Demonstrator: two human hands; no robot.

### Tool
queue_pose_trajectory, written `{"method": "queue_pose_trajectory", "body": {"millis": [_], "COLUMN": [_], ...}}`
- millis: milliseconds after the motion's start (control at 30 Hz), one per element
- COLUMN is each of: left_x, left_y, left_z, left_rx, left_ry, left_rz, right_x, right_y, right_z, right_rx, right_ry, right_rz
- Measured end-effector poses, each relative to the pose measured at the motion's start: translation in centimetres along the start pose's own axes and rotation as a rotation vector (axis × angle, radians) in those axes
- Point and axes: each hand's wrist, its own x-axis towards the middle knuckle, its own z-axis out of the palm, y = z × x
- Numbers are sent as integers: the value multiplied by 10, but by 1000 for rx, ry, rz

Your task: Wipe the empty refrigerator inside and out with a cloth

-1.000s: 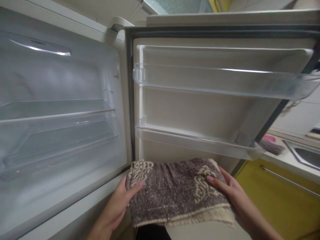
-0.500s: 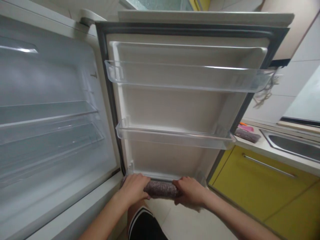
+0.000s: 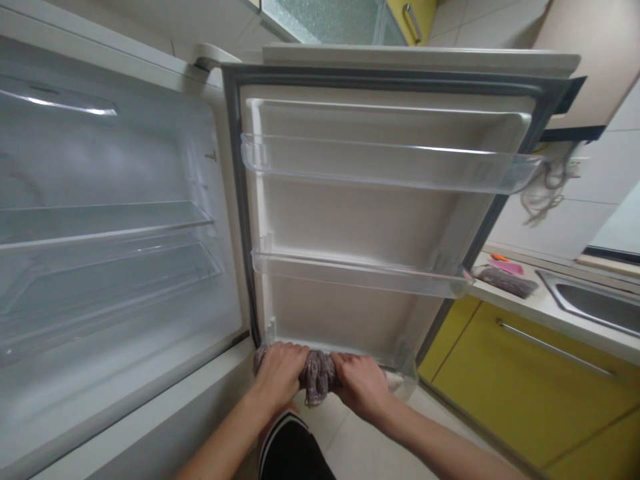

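Note:
A greyish-brown cloth [image 3: 318,377] lies over the front wall of the lowest door bin [image 3: 407,380] of an open fridge door [image 3: 360,213]. My left hand [image 3: 281,370] is closed over the cloth near the bin's left end, knuckles up. Close beside it, my right hand [image 3: 357,380] grips the same cloth, its fingers curled over the rim. Between the two hands the cloth bunches and hangs down in a fold. Both hands' fingertips are partly hidden.
Two clear door bins [image 3: 390,165] run above the hands. To the left is the fridge interior with a glass shelf [image 3: 100,223]. On the right, a counter holds another greyish cloth [image 3: 505,280], a pink item [image 3: 507,267] and a sink [image 3: 595,300], above a yellow cabinet [image 3: 530,373].
My right hand has come closer to my left. The cloth between them, stretched flat before, is now bunched with a hanging fold. The view has shifted slightly.

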Motion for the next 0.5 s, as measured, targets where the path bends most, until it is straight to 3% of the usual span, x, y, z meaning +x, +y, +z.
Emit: {"method": "queue_pose_trajectory", "body": {"millis": [133,267,367,433,500], "left_x": [-9,-24,-36,-44,-53], "left_y": [-1,-14,-16,-5,18], "left_z": [6,16,32,44,55], "left_rx": [-14,-14,-37,-80,-132], "left_ry": [97,172,354,533,690], "left_rz": [29,50,95,93,71], "right_x": [-4,-26,-41,-48,-54], "right_y": [3,37,57,60,55], "right_z": [1,-8,-14,-14,-9], "right_rx": [60,40,82,251,499], "right_ry": [41,-11,-24,92,379], "right_rz": [-60,4,18,-35,-47]}}
